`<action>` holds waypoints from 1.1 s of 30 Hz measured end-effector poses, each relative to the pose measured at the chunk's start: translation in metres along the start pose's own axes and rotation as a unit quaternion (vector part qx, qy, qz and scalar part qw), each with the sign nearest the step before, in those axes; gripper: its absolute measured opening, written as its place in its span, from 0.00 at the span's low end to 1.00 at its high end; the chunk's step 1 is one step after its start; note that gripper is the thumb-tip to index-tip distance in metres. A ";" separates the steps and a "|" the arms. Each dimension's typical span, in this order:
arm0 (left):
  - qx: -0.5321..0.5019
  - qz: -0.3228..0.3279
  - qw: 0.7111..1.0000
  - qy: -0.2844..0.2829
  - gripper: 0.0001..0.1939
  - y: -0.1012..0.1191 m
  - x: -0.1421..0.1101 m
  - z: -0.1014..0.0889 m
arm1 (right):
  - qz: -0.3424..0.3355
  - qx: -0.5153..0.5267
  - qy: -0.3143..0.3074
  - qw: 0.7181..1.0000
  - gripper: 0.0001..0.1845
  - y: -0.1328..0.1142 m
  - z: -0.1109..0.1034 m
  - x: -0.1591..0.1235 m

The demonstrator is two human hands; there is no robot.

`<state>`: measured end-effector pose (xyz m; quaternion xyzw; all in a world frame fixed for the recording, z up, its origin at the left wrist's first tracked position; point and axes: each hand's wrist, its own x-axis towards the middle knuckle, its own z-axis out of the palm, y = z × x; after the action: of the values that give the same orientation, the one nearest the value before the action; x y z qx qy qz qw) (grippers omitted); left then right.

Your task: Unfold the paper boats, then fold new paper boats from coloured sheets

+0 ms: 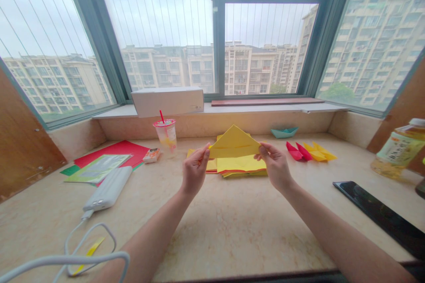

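A yellow folded paper (235, 143) is held up in front of me, pointed at the top with a flat band along its lower edge. Its left corner is pinched between the thumb and fingers of my left hand (195, 169). My right hand (275, 166) grips the opposite corner the same way. Below and behind it, a stack of yellow paper (244, 166) with red sheets showing at its edge lies on the stone counter (232, 230). The held paper hides part of that stack.
Left are red paper (128, 148), a white power bank (109, 190) with a cable (113, 254), a small box (152, 155) and a plastic cup (166, 135). Right are a teal paper boat (284, 132), red (299, 152) and yellow folded papers (319, 152), a phone (378, 214) and a bottle (400, 148).
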<state>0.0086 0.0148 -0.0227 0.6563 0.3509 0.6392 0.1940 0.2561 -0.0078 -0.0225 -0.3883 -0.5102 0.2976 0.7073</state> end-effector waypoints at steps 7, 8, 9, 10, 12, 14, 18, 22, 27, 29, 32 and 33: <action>-0.109 -0.045 0.992 0.039 0.22 0.006 0.001 0.003 | 0.036 0.009 -0.005 0.999 0.19 -0.004 0.003 0.000; -0.117 -0.044 0.991 0.052 0.18 0.007 0.002 0.003 | 0.041 0.011 -0.008 0.999 0.19 -0.005 0.004 -0.001; -0.123 -0.043 0.990 0.063 0.15 0.008 0.003 0.004 | 0.045 0.015 -0.011 0.999 0.19 -0.005 0.006 -0.002; -0.125 -0.042 0.989 0.071 0.13 0.009 0.004 0.004 | 0.051 0.020 -0.013 0.998 0.20 -0.006 0.007 -0.003; -0.123 -0.041 0.989 0.076 0.12 0.009 0.005 0.004 | 0.064 0.038 -0.015 0.997 0.20 -0.005 0.009 -0.004; -0.110 -0.032 0.991 0.074 0.11 0.009 0.004 0.003 | 0.077 0.057 -0.016 0.995 0.21 -0.002 0.009 -0.004; -0.045 0.023 0.998 0.044 0.10 0.012 0.002 0.000 | 0.096 0.074 0.003 0.993 0.23 0.005 0.005 0.000; 0.009 0.068 0.997 -0.030 0.16 0.011 -0.001 0.000 | 0.112 0.085 0.019 0.990 0.28 0.005 0.000 0.005; 0.080 0.120 0.987 -0.065 0.19 0.005 -0.001 0.000 | 0.144 0.097 0.041 0.984 0.35 0.005 -0.002 0.006; 0.101 0.135 0.983 -0.073 0.17 0.004 0.000 -0.001 | 0.155 0.089 0.041 0.983 0.27 0.007 -0.002 0.006; 0.103 0.143 0.981 -0.078 0.16 0.005 0.000 -0.003 | 0.134 0.062 0.044 0.988 0.23 0.009 -0.002 0.006; 0.100 0.144 0.981 -0.078 0.15 0.005 0.001 -0.003 | 0.126 0.054 0.046 0.990 0.24 0.008 -0.002 0.007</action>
<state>0.0072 0.0111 -0.0183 0.7637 0.2992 0.5689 0.0600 0.2600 0.0013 -0.0266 -0.4242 -0.4072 0.3929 0.7070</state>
